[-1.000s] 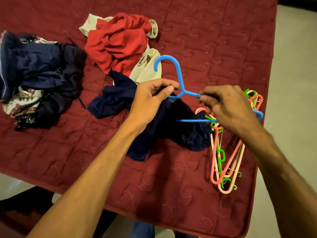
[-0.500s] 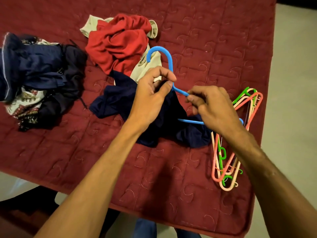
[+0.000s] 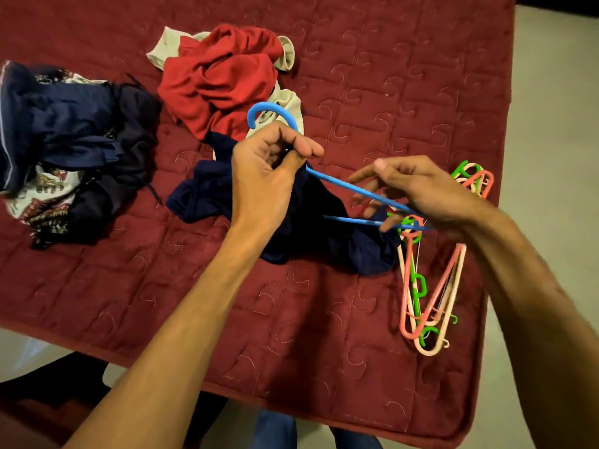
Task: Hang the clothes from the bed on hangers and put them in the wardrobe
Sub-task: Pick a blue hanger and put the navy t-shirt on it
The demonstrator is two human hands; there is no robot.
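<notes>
Two hands, one blue hanger (image 3: pixel 272 107), over the navy garment (image 3: pixel 324 247) mid bed (image 3: pixel 291 345)
Left hand (image 3: pixel 262 179) clenches its neck; right hand (image 3: pixel 431 192) blurred, grip unclear. Its tip could snag spare hangers (image 3: pixel 419 283) at the right edge

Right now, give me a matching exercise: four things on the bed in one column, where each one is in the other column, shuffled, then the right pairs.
Things:
1. blue hanger
2. red cloth
3. spare hangers
4. navy cloth

Places:
A. lying by the right edge of the bed
B. crumpled at the far side
C. gripped by the left hand
D. lying beneath the blue hanger

Pairs: 1-C, 2-B, 3-A, 4-D.
</notes>
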